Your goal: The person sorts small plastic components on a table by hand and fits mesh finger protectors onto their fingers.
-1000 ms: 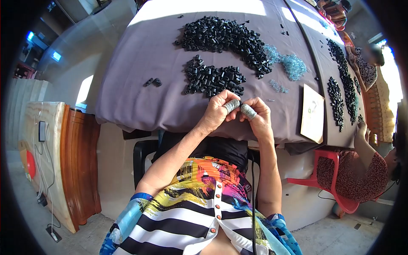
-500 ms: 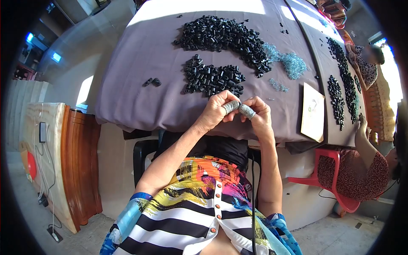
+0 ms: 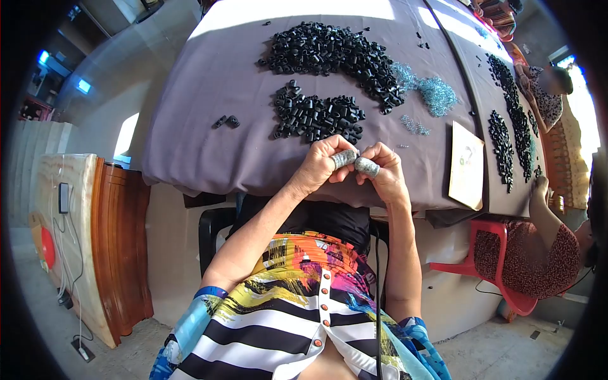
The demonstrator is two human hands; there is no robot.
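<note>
My left hand [image 3: 326, 166] and my right hand [image 3: 382, 170] meet at the front edge of the cloth-covered table [image 3: 234, 155], fingers pinched together. Grey speckled wraps cover a thumb on each hand. Something small and dark shows between the fingertips, too hidden to make out. Just beyond the hands lies a smaller pile of black tubular pieces [image 3: 316, 117], and behind it a larger black pile [image 3: 329, 50]. Right of these is a heap of thin, bluish, spring-like pieces [image 3: 437, 97], with a few more [image 3: 415, 125] nearer my right hand.
A flat board [image 3: 465, 168] lies on the table at the right. Two loose black pieces [image 3: 226, 121] sit at the left. Another person sits on a red chair [image 3: 500, 263] at the right, near more black piles [image 3: 501, 152]. A wooden cabinet [image 3: 120, 247] stands left.
My right hand's wrapped thumb has shifted slightly left, closer to my left hand. At the right, the other person's hand has moved slightly by the black pieces.
</note>
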